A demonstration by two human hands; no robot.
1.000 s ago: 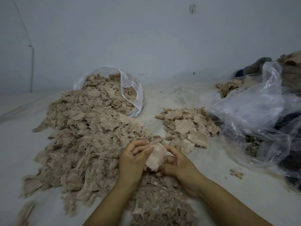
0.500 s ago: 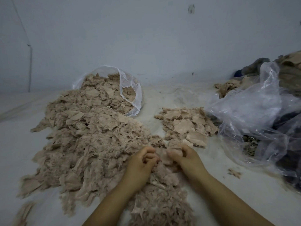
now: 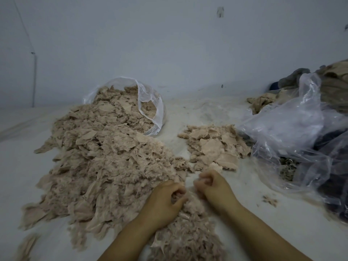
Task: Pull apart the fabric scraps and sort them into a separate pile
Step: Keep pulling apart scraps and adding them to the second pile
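A large heap of beige fabric scraps [image 3: 105, 157] spreads over the white surface from a clear bag at the back left down to the near edge. A smaller pile of flatter scraps [image 3: 212, 146] lies apart to the right. My left hand [image 3: 163, 202] and my right hand [image 3: 214, 187] sit close together at the heap's near right edge. Both have their fingers curled into a fluffy beige scrap [image 3: 190, 193] stretched between them.
A clear plastic bag [image 3: 150, 110] half full of scraps lies open at the back left. Crumpled clear plastic bags [image 3: 286, 132] with dark cloth fill the right side. A lone scrap [image 3: 270, 200] lies on the white surface [image 3: 282, 232] at the right. A wall stands behind.
A second ago both hands held a flat scrap up above the heap. They have dropped to the heap's edge and now grip fluffy material, with the hands a little further apart than half a second ago.
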